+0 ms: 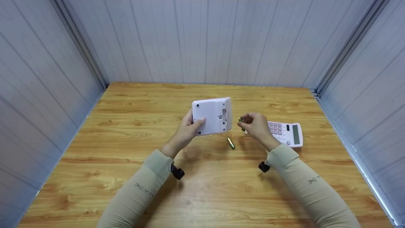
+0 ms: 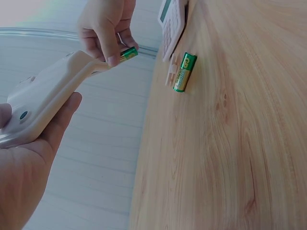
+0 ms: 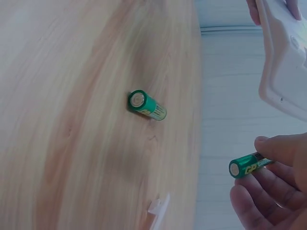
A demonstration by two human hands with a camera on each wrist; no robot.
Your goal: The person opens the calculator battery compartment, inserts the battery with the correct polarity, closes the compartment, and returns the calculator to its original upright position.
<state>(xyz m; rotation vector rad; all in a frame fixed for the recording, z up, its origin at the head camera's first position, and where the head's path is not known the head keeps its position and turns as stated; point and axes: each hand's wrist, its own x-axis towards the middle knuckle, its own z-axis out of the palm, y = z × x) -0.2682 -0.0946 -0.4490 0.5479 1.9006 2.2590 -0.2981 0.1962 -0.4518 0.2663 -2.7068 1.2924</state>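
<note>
My left hand grips a pale pink calculator, its back turned toward me and the thumb lying on it. The battery compartment in that back is uncovered. To the right of it, my right hand pinches a green battery between thumb and fingers, apart from the calculator in the head view. A second green battery lies on the table below and between the hands. A small pale battery cover rests on the table near that battery, partly hidden by the right hand in the head view.
Another pale pink calculator lies face up on the wooden table, beyond the right wrist. Light panelled walls enclose the table at the back and both sides.
</note>
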